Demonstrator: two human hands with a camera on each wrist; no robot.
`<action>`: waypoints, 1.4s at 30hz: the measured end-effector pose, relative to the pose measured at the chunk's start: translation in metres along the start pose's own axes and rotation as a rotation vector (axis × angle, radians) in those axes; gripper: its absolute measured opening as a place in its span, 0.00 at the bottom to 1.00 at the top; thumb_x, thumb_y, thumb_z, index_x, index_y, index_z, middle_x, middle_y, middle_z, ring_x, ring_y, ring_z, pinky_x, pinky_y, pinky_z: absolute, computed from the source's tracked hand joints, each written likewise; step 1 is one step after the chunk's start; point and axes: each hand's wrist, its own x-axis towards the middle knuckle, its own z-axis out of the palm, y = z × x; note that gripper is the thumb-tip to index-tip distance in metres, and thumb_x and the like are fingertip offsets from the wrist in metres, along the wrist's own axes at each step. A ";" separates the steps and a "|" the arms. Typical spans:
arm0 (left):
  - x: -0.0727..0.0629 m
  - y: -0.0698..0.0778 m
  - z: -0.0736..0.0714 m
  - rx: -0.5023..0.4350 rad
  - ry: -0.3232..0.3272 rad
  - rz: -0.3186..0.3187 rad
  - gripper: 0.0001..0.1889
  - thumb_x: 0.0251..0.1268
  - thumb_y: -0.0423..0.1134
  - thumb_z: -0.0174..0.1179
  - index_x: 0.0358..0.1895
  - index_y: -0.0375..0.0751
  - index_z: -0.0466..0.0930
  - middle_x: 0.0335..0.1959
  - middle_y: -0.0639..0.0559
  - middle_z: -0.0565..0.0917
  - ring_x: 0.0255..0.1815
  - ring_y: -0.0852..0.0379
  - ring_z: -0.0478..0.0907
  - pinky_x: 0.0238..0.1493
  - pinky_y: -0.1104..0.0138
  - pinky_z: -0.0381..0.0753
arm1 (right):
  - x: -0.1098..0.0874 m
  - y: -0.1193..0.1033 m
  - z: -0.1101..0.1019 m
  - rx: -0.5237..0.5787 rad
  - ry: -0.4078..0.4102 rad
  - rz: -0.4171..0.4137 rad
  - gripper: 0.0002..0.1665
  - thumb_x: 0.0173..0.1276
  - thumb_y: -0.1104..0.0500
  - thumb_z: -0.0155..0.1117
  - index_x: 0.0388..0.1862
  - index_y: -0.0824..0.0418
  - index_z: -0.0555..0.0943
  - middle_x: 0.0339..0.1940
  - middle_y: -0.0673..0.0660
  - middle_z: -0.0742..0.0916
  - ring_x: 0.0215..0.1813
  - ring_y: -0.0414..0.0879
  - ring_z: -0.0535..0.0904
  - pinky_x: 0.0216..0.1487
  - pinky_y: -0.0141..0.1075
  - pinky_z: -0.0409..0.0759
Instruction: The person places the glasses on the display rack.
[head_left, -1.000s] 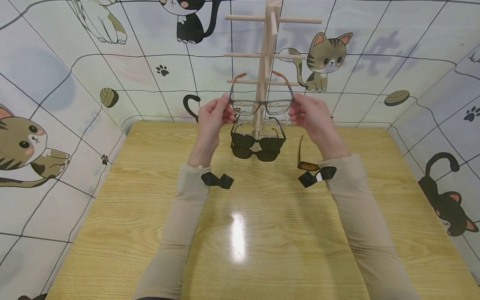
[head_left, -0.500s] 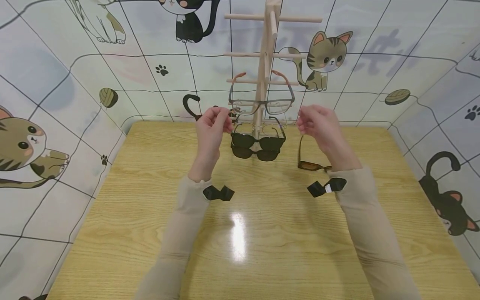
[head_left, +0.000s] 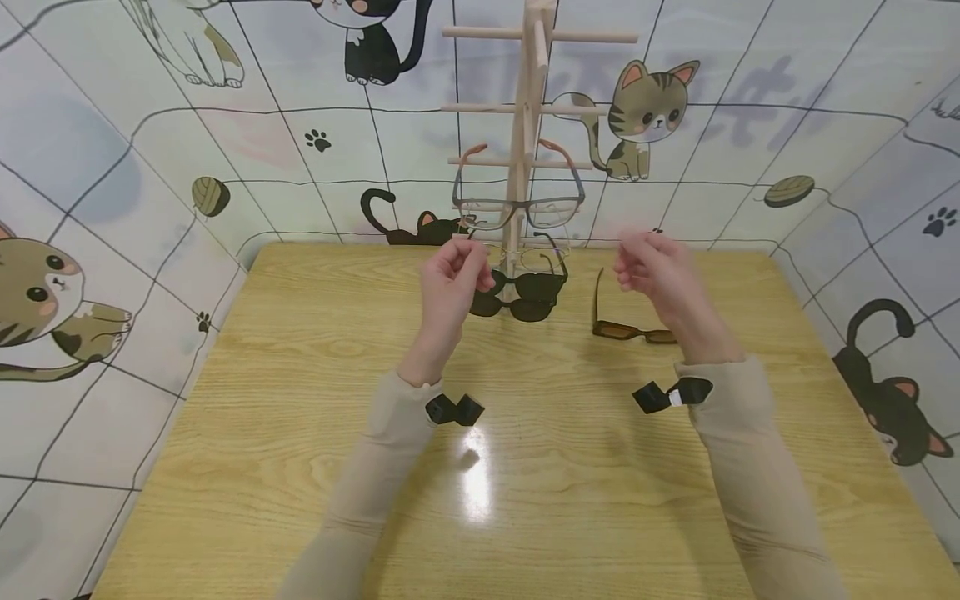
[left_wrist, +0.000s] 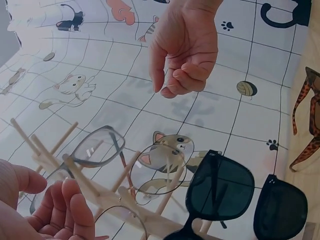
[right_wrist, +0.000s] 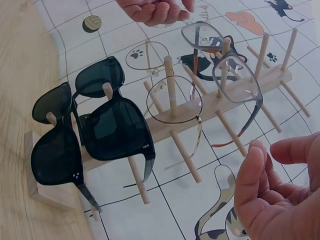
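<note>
Grey-framed eyeglasses with orange-brown temple tips rest on a peg of the wooden display stand. Below them hang thin gold wire-rimmed glasses and two pairs of dark sunglasses, one under the other. My left hand is in front of the stand, overlapping the sunglasses' left lenses in the head view; its fingers curl loosely around nothing. To the right of the stand floats my right hand, also holding nothing, fingers loosely bent. In the right wrist view a gap separates this hand from the grey-framed glasses.
Tortoiseshell sunglasses lie on the wooden table, below my right hand. Pegs on the upper stand jut out to both sides and forward. A cat-patterned backdrop encloses the back and sides.
Both hands let go of the grey-framed glasses, which stay on the stand. My left hand then moved down and to the right; my right hand drew away to the right and down.
</note>
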 end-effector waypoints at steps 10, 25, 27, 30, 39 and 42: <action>-0.010 -0.015 0.015 0.023 -0.078 -0.014 0.05 0.65 0.27 0.54 0.34 0.25 0.75 0.19 0.54 0.75 0.18 0.63 0.73 0.26 0.73 0.78 | -0.009 0.013 -0.020 0.002 0.011 -0.006 0.10 0.69 0.57 0.58 0.29 0.61 0.79 0.25 0.52 0.81 0.25 0.40 0.76 0.28 0.27 0.76; -0.026 -0.044 0.042 0.164 -0.231 -0.033 0.08 0.66 0.30 0.54 0.39 0.24 0.77 0.28 0.34 0.78 0.28 0.38 0.77 0.31 0.65 0.80 | -0.026 0.041 -0.060 0.012 0.019 0.003 0.06 0.69 0.59 0.59 0.33 0.58 0.80 0.29 0.50 0.84 0.31 0.40 0.79 0.32 0.28 0.79; -0.030 -0.049 0.046 0.176 -0.240 0.005 0.07 0.66 0.29 0.55 0.38 0.25 0.77 0.27 0.37 0.78 0.27 0.41 0.78 0.27 0.69 0.78 | -0.027 0.045 -0.065 0.013 0.029 0.010 0.05 0.69 0.59 0.59 0.34 0.57 0.80 0.30 0.50 0.84 0.32 0.40 0.80 0.34 0.28 0.79; -0.037 -0.057 0.055 0.187 -0.268 0.030 0.06 0.65 0.28 0.55 0.38 0.26 0.77 0.28 0.38 0.79 0.24 0.55 0.78 0.27 0.73 0.76 | -0.030 0.050 -0.073 0.019 0.037 0.017 0.05 0.69 0.59 0.59 0.35 0.57 0.80 0.31 0.49 0.85 0.34 0.40 0.80 0.35 0.28 0.79; -0.048 -0.084 0.070 0.273 -0.305 0.032 0.05 0.62 0.27 0.56 0.38 0.27 0.79 0.30 0.39 0.81 0.27 0.59 0.75 0.30 0.75 0.76 | -0.033 0.073 -0.093 -0.008 0.078 0.032 0.04 0.68 0.59 0.60 0.37 0.58 0.79 0.34 0.49 0.85 0.37 0.40 0.80 0.38 0.28 0.80; -0.048 -0.095 0.074 0.332 -0.320 0.008 0.05 0.62 0.28 0.57 0.39 0.30 0.80 0.32 0.42 0.82 0.29 0.58 0.76 0.32 0.76 0.77 | -0.033 0.081 -0.099 -0.028 0.106 0.046 0.05 0.68 0.59 0.60 0.39 0.59 0.78 0.35 0.49 0.84 0.38 0.40 0.80 0.39 0.28 0.80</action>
